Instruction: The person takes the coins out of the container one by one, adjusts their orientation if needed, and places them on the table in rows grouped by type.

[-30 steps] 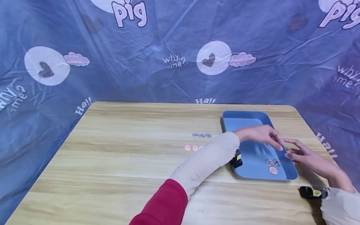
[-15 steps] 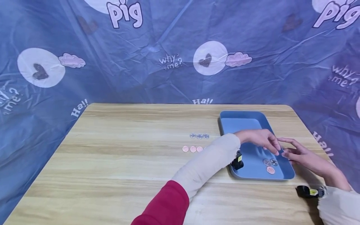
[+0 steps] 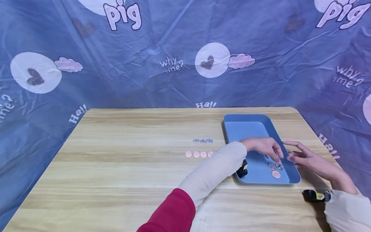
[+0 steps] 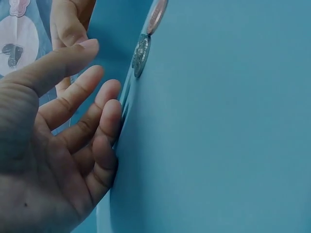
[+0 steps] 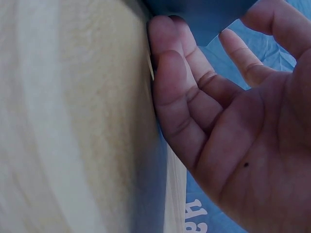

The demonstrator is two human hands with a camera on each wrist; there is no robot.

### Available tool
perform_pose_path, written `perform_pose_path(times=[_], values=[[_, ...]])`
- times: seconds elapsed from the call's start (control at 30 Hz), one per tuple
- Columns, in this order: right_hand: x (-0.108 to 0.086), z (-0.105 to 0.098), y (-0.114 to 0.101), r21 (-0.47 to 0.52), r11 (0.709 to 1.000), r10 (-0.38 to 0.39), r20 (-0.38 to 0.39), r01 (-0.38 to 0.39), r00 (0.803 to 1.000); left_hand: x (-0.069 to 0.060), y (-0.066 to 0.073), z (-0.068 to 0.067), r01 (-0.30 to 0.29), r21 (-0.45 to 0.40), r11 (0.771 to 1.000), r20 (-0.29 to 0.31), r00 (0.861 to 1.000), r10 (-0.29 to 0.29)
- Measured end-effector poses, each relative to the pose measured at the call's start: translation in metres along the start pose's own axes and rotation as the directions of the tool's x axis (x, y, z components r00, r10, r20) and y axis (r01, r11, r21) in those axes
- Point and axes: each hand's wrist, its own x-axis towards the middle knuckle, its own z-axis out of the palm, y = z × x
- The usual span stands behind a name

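My left hand [image 3: 266, 146] reaches into the blue tray [image 3: 243, 129], fingers pointing down close to two overlapping silver coins [image 3: 275, 166]. The left wrist view shows its thumb and index finger apart, no coin between them, and its lower fingers bent against the tray floor. A silver coin [image 4: 141, 56] and a copper coin [image 4: 156, 17] lie beyond the fingertips there. In the head view the copper coin [image 3: 276, 174] is nearer the front. My right hand [image 3: 313, 161] holds the tray's right edge, thumb at the rim and other fingers [image 5: 170, 82] low against the outer wall.
Left of the tray, three silver coins [image 3: 203, 141] form a row on the wooden table [image 3: 116, 161]. A row of several copper coins [image 3: 200, 154] lies in front of them, partly behind my left sleeve [image 3: 214, 164]. A printed blue cloth [image 3: 145, 80] hangs behind.
My left hand has moved down and toward the silver coins inside the tray. My right hand keeps its place at the tray's edge. The whole head view has shifted slightly.
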Motion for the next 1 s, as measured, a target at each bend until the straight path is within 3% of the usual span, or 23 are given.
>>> perform_pose_path(times=[0.2, 0.43, 0.7, 1.0], values=[[-0.0010, 0.0012, -0.0005, -0.063, 0.998, 0.007, -0.037, -0.010, 0.999, 0.0011, -0.0010, -0.0001, 0.006, 0.079, 0.997, 0.036, 0.999, -0.008], [-0.0003, 0.0030, -0.0010, -0.082, 0.996, -0.032, -0.035, 0.029, 0.999, 0.0019, -0.0035, 0.0014, -0.020, 0.123, 0.992, 0.110, 0.994, 0.006], [-0.0008, 0.0032, -0.0006, -0.086, 0.996, -0.016, -0.046, 0.012, 0.999, 0.0018, -0.0030, 0.0028, -0.024, 0.244, 0.969, 0.121, 0.993, -0.006], [-0.0003, 0.0021, -0.0001, -0.084, 0.996, -0.016, -0.044, 0.012, 0.999, 0.0025, -0.0024, 0.0030, -0.008, 0.249, 0.968, 0.129, 0.991, -0.025]])
